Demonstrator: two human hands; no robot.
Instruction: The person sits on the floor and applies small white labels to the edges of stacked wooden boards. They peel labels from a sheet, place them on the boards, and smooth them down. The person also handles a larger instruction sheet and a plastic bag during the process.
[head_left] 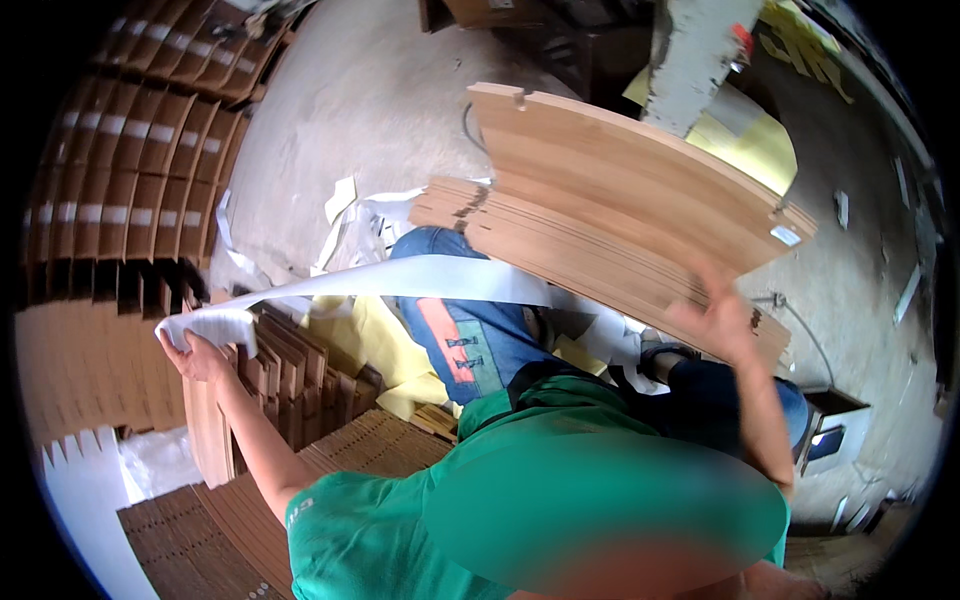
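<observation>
My left hand (203,358) is far out on the left, its fingers closed on a long white strip (400,277). Curled at the hand, the strip stretches across my lap to the near edge of a stack of flat brown cardboard (600,262). One cardboard panel (640,165) stands raised at the far side of that stack, a small white label near its right corner. Above the stack's right part is my right hand (718,318), somewhat blurred, with its fingers apart and nothing visible in them. Whether it touches the cardboard I cannot tell.
Folded cardboard pieces (285,365) stand under my left arm, and tall cardboard stacks (130,170) fill the left. Yellow paper (385,350) and white scraps lie around my legs. A peeling post (690,70) rises behind the raised panel. A box-like object (835,430) sits at right.
</observation>
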